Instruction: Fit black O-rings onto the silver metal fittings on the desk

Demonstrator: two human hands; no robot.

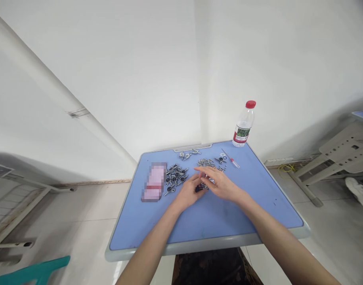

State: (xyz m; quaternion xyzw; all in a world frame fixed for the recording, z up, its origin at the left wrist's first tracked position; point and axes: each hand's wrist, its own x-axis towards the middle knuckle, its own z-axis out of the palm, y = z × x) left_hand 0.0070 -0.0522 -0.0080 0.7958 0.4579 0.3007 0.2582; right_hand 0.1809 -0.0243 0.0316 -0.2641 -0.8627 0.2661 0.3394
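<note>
My left hand [189, 192] and my right hand [220, 184] meet over the middle of the blue desk [223, 221]. The left fingers are curled together, and the right thumb and fingers close in a pinch against them. Between and below the fingertips show bits of a small metal and black part [203, 186], mostly hidden. Left of the hands lies a pile of metal fittings with black round discs [174, 179]. Just beyond the fingers are a heap of small metal pins [205, 162] and another fitting with a black disc [220, 160].
Several metal pieces [189, 154] lie by the desk's far edge. A blurred pink flat object [154, 183] is at left. At right are white rings [222, 155], a screwdriver [234, 162] with a clear and red handle, and a red-capped bottle [243, 126] standing upright.
</note>
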